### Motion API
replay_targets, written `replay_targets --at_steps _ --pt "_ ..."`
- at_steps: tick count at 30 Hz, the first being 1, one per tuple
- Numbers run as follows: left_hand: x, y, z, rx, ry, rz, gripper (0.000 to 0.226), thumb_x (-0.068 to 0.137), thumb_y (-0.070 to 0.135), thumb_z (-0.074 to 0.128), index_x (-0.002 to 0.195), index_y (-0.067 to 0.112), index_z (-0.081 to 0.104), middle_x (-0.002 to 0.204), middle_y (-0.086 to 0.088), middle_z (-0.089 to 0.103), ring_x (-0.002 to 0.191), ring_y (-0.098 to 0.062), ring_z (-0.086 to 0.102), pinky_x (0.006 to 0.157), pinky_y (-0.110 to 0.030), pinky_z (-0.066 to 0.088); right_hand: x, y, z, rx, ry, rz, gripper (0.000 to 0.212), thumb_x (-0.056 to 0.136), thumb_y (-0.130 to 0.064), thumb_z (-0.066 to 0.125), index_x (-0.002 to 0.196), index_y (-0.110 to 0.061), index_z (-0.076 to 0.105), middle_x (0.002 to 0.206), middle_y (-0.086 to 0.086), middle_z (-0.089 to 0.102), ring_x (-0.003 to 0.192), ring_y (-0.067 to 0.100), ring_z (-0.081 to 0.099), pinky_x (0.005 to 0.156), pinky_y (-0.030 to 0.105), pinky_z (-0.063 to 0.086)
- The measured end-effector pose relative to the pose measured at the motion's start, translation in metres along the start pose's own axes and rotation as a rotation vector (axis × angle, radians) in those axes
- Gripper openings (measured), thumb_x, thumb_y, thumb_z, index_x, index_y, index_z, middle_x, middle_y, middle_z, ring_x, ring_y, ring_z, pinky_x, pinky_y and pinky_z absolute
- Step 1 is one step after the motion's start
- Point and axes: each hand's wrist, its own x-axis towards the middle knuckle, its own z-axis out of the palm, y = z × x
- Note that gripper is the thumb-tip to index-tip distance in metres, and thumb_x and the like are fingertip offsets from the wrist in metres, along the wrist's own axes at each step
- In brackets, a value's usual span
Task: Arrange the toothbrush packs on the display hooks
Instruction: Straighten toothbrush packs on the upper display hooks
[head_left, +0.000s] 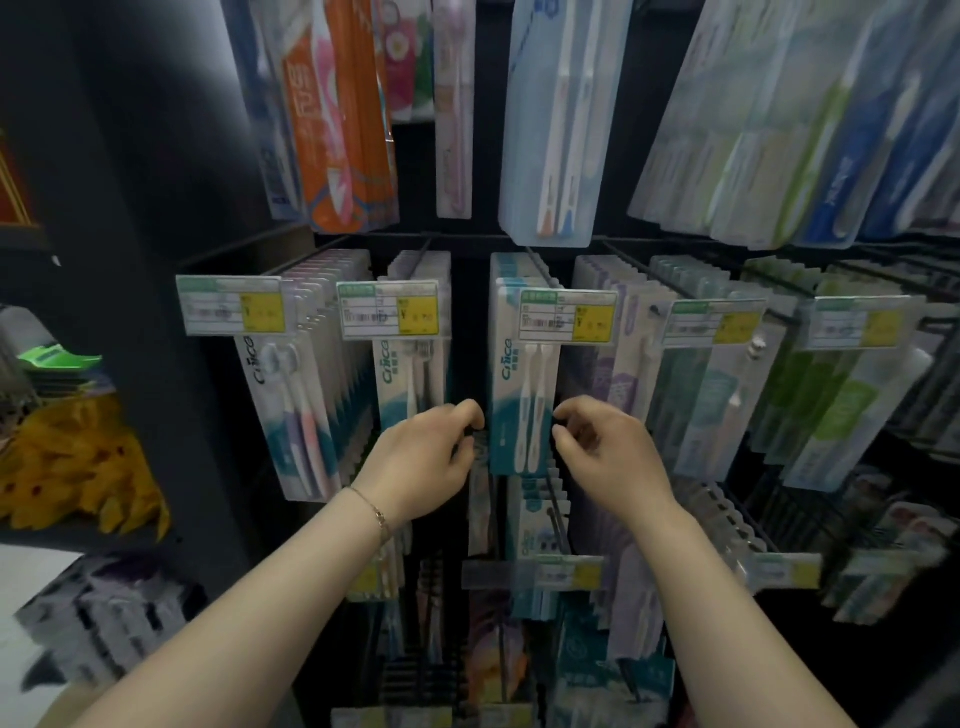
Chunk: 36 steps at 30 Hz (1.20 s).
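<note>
- Teal-and-white toothbrush pack (524, 405) hangs front-most on a display hook (543, 267), middle row, centre of the dark rack. Two white brushes show through its front.
- White-and-yellow price tag (569, 317) sits at the front end of that hook and covers the pack's upper right corner.
- Left hand (431, 457): fingers curled, tips just beside the pack's left edge, with a dark gap between. Cannot tell whether the hand grips anything or touches the pack. Thin bracelet (376, 512) on the wrist.
- Right hand (605, 452): thumb and forefinger curled and slightly apart, tips at the pack's right edge. Cannot tell whether they pinch it.
- Both hands are level with the lower half of the pack, one on each side.
- Neighbours in the same row: similar teal pack (410, 384) on the hook to the left, purple packs (618, 379) to the right.
- Row above: orange pack (337, 114) and pale blue pack (556, 130).
- Row below is blurred; pack details not readable.
</note>
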Motion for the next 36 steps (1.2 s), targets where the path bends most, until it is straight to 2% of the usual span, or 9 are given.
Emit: replay_targets --at_steps 6,9,13,18,22,26,30,36 --pt "0.002 -0.001 -0.004 0.001 0.028 -0.012 0.019 0.097 0.028 0.043 0.116 0.029 0.047 0.086 0.014 0.048 0.076 -0.015 0.054 0.067 -0.032 0.048 0.009 -0.001 -0.002 -0.011 -0.022 -0.037 0.012 0.092 -0.029 0.056 0.103 -0.027 0.062 0.083 -0.009 0.061 0.075 0.012 0.058 0.071 0.036 0.053" --pt "0.000 -0.003 -0.005 0.021 0.046 -0.026 0.018 0.097 0.029 0.043 0.115 0.029 0.047 0.081 0.014 0.044 0.074 -0.014 0.051 0.065 -0.030 0.045 0.014 -0.005 0.000 -0.009 -0.040 -0.065 0.011 0.093 -0.029 0.055 0.102 -0.028 0.061 0.081 -0.010 0.060 0.074 0.010 0.058 0.069 0.036 0.053" --pt "-0.006 -0.008 -0.009 0.035 0.067 -0.061 0.019 0.097 0.029 0.043 0.116 0.030 0.048 0.085 0.015 0.045 0.075 -0.012 0.048 0.067 -0.030 0.043 0.017 -0.013 0.007 0.012 -0.058 -0.107 0.011 0.093 -0.028 0.056 0.103 -0.025 0.061 0.080 -0.011 0.059 0.071 0.009 0.057 0.066 0.036 0.053" --pt "-0.020 -0.019 -0.012 0.037 0.061 -0.105 0.017 0.097 0.028 0.042 0.112 0.026 0.049 0.088 0.011 0.054 0.074 -0.014 0.054 0.068 -0.035 0.050 0.016 -0.021 0.017 0.033 -0.087 -0.140 0.014 0.094 -0.028 0.057 0.106 -0.024 0.062 0.081 -0.010 0.059 0.071 0.010 0.058 0.064 0.037 0.053" --pt "-0.032 -0.034 -0.016 0.027 0.060 -0.107 0.015 0.097 0.024 0.044 0.111 0.024 0.049 0.073 0.013 0.044 0.066 -0.010 0.047 0.058 -0.031 0.041 0.018 -0.029 0.027 0.018 -0.116 -0.143 0.016 0.094 -0.029 0.056 0.108 -0.024 0.062 0.081 -0.012 0.057 0.073 0.011 0.058 0.065 0.034 0.052" --pt "-0.042 -0.052 -0.026 0.047 0.063 -0.136 0.015 0.097 0.025 0.043 0.111 0.025 0.049 0.081 0.011 0.047 0.068 -0.013 0.050 0.059 -0.033 0.045 0.019 -0.043 0.038 0.024 -0.114 -0.156 0.018 0.094 -0.029 0.056 0.110 -0.023 0.063 0.082 -0.009 0.059 0.074 0.013 0.057 0.066 0.032 0.050" --pt "-0.053 -0.070 -0.037 0.071 0.060 -0.144 0.013 0.097 0.026 0.043 0.108 0.026 0.050 0.077 0.010 0.048 0.068 -0.018 0.054 0.056 -0.032 0.043 0.017 -0.059 0.052 0.028 -0.108 -0.150 0.016 0.093 -0.029 0.057 0.107 -0.024 0.062 0.084 -0.006 0.062 0.077 0.016 0.060 0.069 0.038 0.053" --pt "-0.068 -0.099 -0.057 0.012 0.071 -0.112 0.015 0.095 0.021 0.046 0.107 0.022 0.055 0.089 0.007 0.059 0.080 -0.018 0.059 0.069 -0.037 0.050 0.014 -0.093 0.075 0.065 -0.117 -0.077 0.014 0.095 -0.032 0.054 0.105 -0.027 0.062 0.082 -0.012 0.061 0.075 0.010 0.060 0.068 0.035 0.054"
